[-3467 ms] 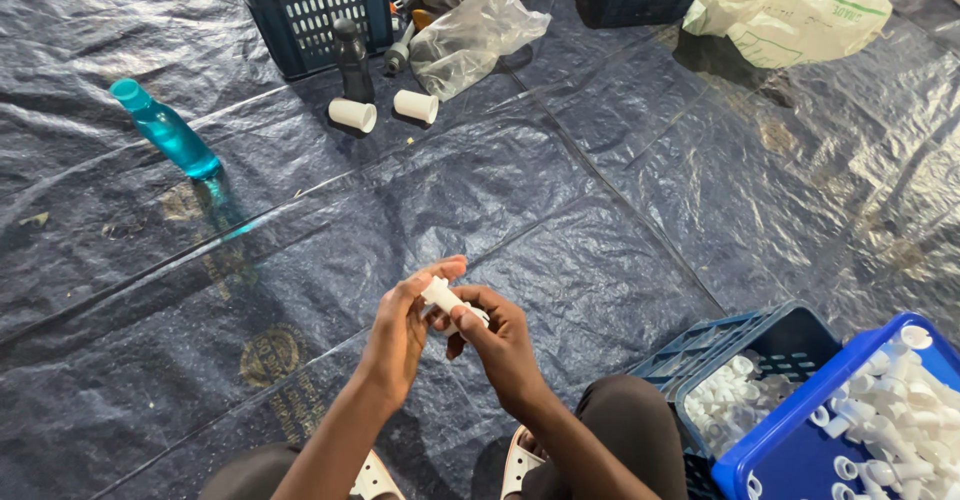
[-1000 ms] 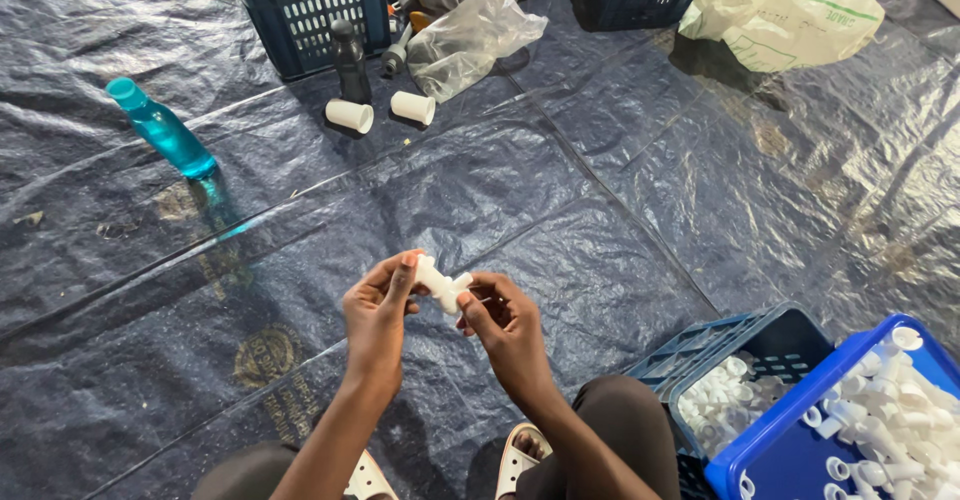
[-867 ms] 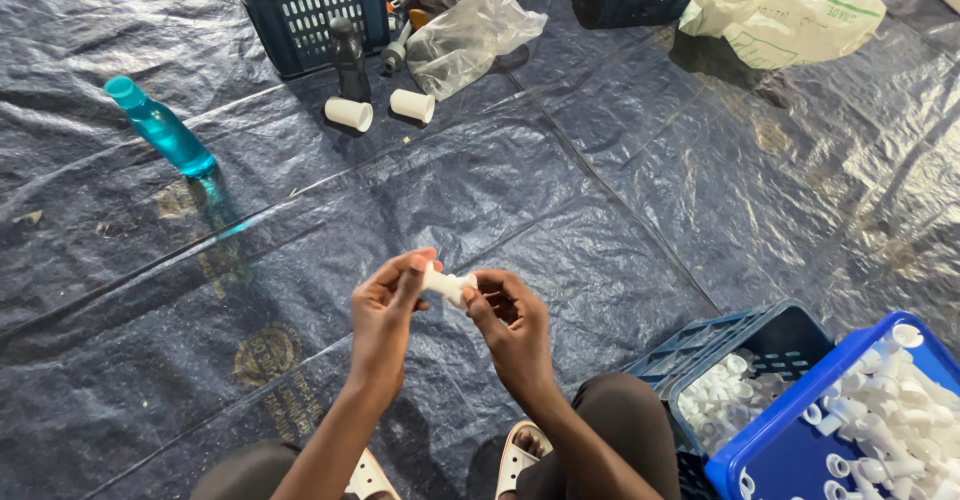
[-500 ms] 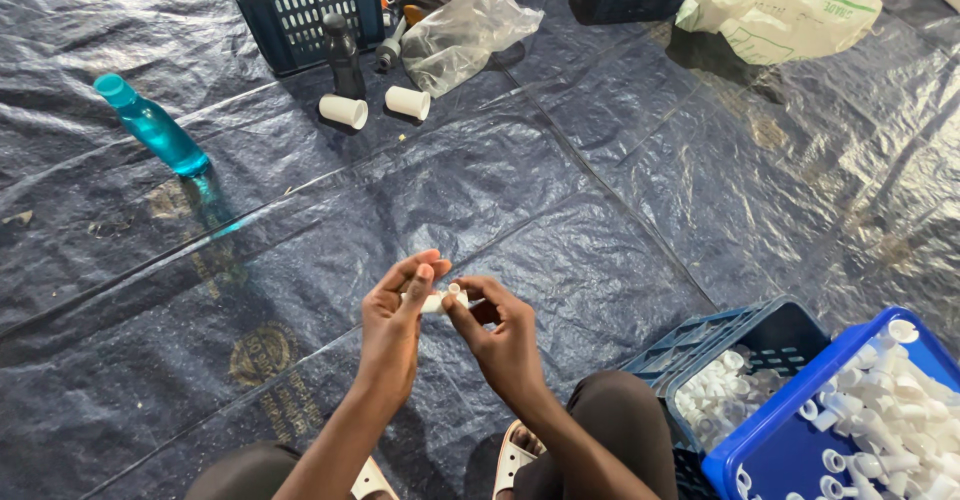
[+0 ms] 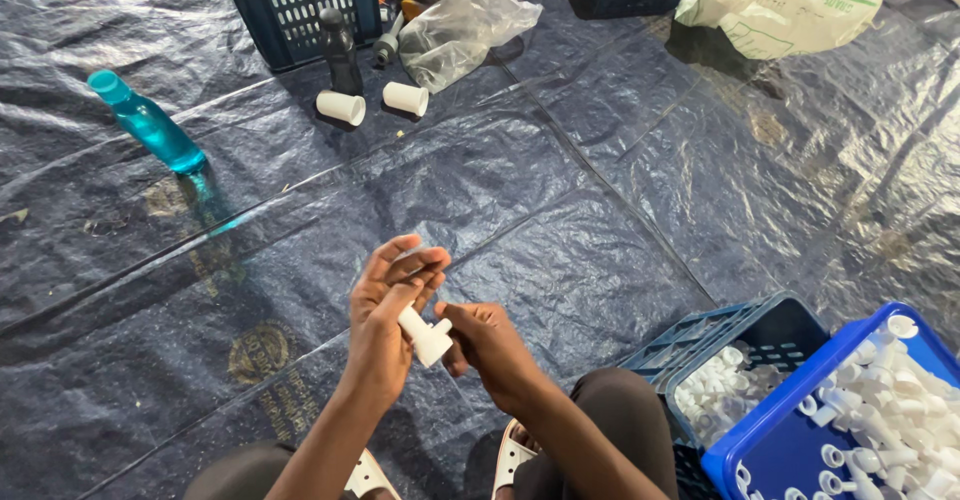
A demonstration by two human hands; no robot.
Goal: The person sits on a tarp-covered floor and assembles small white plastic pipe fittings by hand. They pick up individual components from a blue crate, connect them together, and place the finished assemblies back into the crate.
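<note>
My left hand (image 5: 385, 320) and my right hand (image 5: 487, 345) meet low in the middle of the head view, over a dark plastic sheet (image 5: 560, 190). Between them is a small white plastic fitting (image 5: 427, 333), a short tube with a wider round end. The left hand's fingers lie along the tube. The right hand grips the wider end from the right. My knees and sandals show at the bottom edge.
A blue bin (image 5: 780, 440) of several white fittings and a dark blue crate (image 5: 700, 335) stand at lower right. Farther off lie a teal bottle (image 5: 148, 124), two white cups (image 5: 372, 103), a dark bottle (image 5: 340, 50), a blue crate (image 5: 300, 0) and plastic bags (image 5: 780, 5).
Both hands have kept turning the white fitting between them, pulling slightly apart a second ago and closing together again. The view has shifted a little downward.
</note>
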